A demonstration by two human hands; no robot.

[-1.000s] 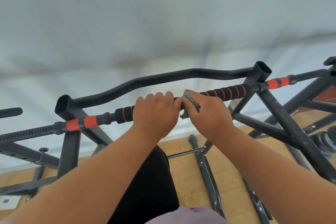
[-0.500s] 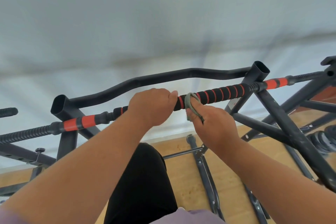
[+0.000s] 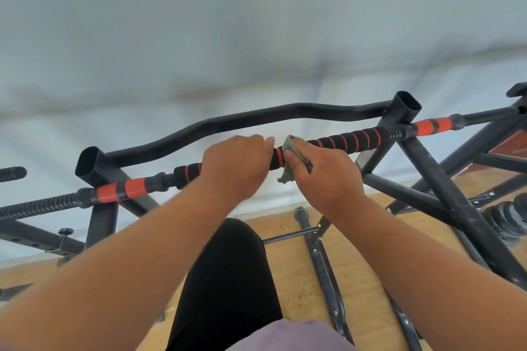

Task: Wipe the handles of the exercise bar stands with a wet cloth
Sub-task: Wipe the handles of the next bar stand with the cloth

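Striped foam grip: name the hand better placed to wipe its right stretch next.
Right. The right hand already holds the cloth against the striped foam grip; the left hand only grips the bar.

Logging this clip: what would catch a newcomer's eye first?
Two bare forearms reach up the middle to a black foam handle with orange rings. The left hand grips it; the right hand holds a grey cloth round it. Black stand tubing crosses at right.

No text can be read; a pale sticker [image 3: 362, 157] on the stand's post [image 3: 382, 137] perhaps carries print, too blurred.
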